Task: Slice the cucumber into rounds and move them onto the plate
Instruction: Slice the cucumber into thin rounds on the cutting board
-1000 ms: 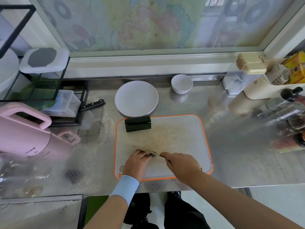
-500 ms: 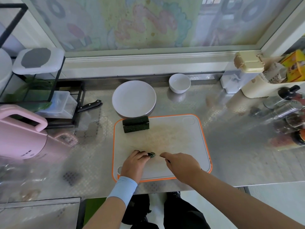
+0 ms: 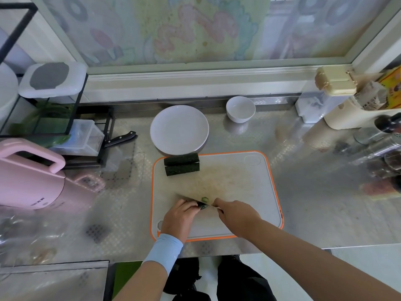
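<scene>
Cucumber stub [image 3: 202, 205] lies toward the cutting board's [image 3: 249, 181] near edge, pinned under the left hand's [image 3: 180, 216] curled fingers, evidently against rolling. One cut round [image 3: 205, 199] lies just beside it. The right hand [image 3: 236, 216] grips the knife [image 3: 186, 198], blade across the stub. Two spare lengths [image 3: 182, 169] wait at the far-left corner, near the plate [image 3: 179, 129], which holds no rounds.

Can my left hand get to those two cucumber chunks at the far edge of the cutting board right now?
Probably, but not straight away. The left hand grips a short cucumber piece, and the knife blade lies just beyond its fingers. Past that, bare cutting board leads to the two chunks.
</scene>
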Demonstrator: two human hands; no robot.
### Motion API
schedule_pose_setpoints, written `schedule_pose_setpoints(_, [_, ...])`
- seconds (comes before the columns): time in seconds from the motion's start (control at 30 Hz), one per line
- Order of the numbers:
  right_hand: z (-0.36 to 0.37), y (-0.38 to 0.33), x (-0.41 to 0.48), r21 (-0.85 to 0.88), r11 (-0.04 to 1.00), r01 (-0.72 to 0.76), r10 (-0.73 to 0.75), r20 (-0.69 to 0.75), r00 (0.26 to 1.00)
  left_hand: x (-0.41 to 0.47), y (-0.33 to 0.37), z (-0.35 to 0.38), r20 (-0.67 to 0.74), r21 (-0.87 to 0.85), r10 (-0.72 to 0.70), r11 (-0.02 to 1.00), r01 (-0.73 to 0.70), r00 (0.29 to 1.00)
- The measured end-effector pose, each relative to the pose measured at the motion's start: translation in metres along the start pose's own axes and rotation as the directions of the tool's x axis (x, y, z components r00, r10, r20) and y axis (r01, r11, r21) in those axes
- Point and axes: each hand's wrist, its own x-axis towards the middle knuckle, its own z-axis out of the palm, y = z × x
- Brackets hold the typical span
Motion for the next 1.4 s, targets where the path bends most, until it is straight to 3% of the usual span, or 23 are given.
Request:
schedule_pose_setpoints(0.57, [-0.001, 0.011, -0.027, -0.053, 0.998, 0.018, -0.022, -0.086, 0.996, -0.003, -0.004, 0.003, 0.002, 0.029, 0.028, 0.999, -0.028, 1.000])
schedule_pose_setpoints(1.4, [0.005, -0.002, -0.004, 0.011, 1.000, -0.008, 0.008, -0.003, 1.000, -0.005, -0.003, 0.003, -0.007, 0.026, -0.008, 1.000, 0.009, 1.000])
